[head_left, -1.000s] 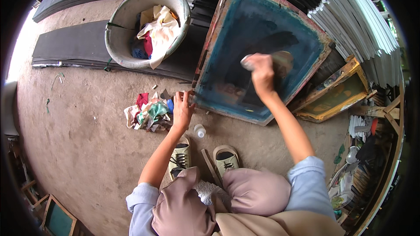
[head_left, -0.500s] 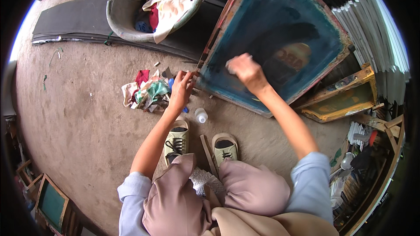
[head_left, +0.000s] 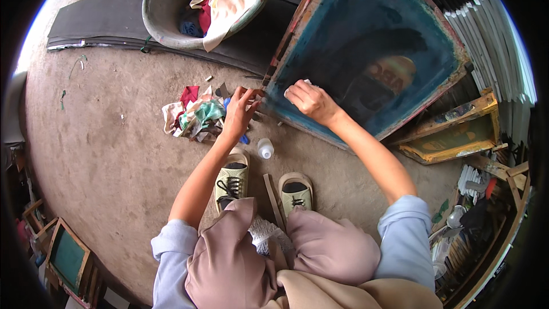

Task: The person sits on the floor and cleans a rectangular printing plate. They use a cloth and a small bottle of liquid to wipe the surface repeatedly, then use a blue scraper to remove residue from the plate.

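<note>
You were squatting on the concrete floor (head_left: 103, 154) in front of the big screen frame (head_left: 366, 40), which leaned tilted against the stacks behind it with its lower left corner on the ground just ahead of your shoes (head_left: 231, 178). Your right hand (head_left: 309, 100) was curled tight around a small white cloth (head_left: 298, 84), only a scrap of it showing past the knuckles, and it was pressed onto the blue-stained mesh close to that lower left corner. Your left hand (head_left: 240, 111) reached to the frame's wooden edge at the same corner with its fingertips on or right beside the wood; I could not tell whether they truly clamped it or only rested there.

For this wiping, as I judged it, the steadying hand mattered as much as the rubbing one: a firm hold on the wood would have stopped the leaning frame from sliding while you pushed. Flat, even pressure through the pad of the cloth suited the mesh better than a knuckle or a nail, which could dent it. The darker patch higher on the mesh lay well apart from your hand.

The small white bottle (head_left: 265, 149) stood near your left shoe, and the heap of coloured rags (head_left: 194, 115) lay just beside your left hand, both within easy reach
</note>
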The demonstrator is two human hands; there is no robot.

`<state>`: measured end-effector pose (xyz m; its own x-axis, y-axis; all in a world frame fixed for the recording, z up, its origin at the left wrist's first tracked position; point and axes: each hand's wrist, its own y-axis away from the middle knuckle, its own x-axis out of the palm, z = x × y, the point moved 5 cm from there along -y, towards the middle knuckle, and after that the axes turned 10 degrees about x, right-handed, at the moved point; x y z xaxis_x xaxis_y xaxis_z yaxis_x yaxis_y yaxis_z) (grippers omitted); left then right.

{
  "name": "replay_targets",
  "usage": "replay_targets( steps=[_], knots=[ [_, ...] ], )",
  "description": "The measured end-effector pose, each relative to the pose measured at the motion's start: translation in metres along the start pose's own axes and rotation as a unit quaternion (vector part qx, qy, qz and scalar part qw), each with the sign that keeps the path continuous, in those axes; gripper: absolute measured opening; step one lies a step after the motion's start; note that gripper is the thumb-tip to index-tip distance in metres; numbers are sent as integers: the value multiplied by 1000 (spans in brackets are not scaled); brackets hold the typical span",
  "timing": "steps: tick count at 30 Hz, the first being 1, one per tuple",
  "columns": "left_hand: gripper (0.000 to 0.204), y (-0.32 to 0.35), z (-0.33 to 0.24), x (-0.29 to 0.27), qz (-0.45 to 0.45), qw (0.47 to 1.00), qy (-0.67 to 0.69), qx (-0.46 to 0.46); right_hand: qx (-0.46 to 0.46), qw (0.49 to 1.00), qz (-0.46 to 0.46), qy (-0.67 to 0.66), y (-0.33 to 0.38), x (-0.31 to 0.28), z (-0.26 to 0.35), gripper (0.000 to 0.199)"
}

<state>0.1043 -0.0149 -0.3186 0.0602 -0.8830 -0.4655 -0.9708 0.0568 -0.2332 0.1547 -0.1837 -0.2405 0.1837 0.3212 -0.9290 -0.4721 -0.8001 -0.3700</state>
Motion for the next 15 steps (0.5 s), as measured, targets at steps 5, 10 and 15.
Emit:
replay_targets(
  steps=[5, 10, 15],
  knots=[
    [29, 3, 3, -5, -9, 1000, -7, -18, 223, 964, -135, -47, -37, -37, -29, 20],
    [29, 0, 0, 3, -1, 1000, 25, -6, -13, 999, 34, 2, 21, 12, 11, 16],
    [30, 0, -4, -5, -9, 1000, 26, -7, 125, 987, -95, -16, -34, -28, -17, 16]
  ],
)
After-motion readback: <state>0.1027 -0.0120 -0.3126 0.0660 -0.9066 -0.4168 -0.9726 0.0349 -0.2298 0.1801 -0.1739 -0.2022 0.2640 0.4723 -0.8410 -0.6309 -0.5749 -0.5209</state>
